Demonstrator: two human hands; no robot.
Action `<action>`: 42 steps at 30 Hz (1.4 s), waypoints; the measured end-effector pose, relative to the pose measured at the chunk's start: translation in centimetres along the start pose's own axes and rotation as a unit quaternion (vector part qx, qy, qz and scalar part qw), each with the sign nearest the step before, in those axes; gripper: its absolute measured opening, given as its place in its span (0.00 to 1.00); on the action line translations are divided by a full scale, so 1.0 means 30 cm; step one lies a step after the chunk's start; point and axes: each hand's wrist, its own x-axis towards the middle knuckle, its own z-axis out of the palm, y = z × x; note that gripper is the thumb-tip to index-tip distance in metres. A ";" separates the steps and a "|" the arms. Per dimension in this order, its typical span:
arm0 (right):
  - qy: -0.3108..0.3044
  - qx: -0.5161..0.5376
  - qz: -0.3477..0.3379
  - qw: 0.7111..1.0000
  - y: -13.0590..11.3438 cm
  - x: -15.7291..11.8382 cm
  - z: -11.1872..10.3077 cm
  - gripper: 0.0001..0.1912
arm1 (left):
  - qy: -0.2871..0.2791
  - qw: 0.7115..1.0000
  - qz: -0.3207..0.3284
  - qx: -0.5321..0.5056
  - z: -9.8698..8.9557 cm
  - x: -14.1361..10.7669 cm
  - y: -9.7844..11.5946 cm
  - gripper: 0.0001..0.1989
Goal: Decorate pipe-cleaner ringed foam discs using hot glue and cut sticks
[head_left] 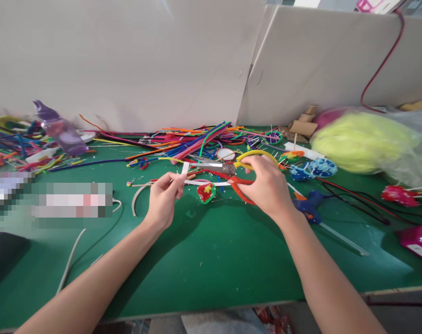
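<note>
My left hand (165, 197) pinches a narrow white strip (185, 170) that stands up from its fingertips. In my right hand (270, 185) are scissors with a yellow and a red handle (243, 191); their metal blades (211, 166) point left, close to the white strip. Whether the blades touch the strip I cannot tell. Below the blades, on the green table (211, 260), lies a small red piece with a green edge and a yellow centre (206, 191). A pale curved band (136, 202) lies left of my left hand.
Colourful fuzzy stems (197, 141) are piled at the back. A purple bottle (62, 134) stands tilted at the left. To the right are a blue glue gun (310, 204), blue dotted pieces (320, 168), a yellow bundle in plastic (364, 141) and a pink box (418, 241).
</note>
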 end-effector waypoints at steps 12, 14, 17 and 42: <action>-0.004 -0.036 0.013 0.999 -0.046 -0.032 0.051 0.16 | -0.012 0.999 0.027 0.018 0.005 -0.009 0.002 0.12; 0.002 -0.051 0.002 0.999 -0.054 -0.035 0.054 0.15 | -0.010 1.000 0.024 0.015 0.005 -0.009 0.004 0.13; 0.013 -0.074 -0.015 0.997 -0.062 -0.039 0.058 0.14 | -0.006 1.000 0.015 0.004 0.005 -0.006 0.008 0.13; 0.025 -0.121 0.001 0.992 -0.037 -0.038 0.042 0.09 | 0.005 0.998 0.046 0.036 0.011 -0.014 0.014 0.13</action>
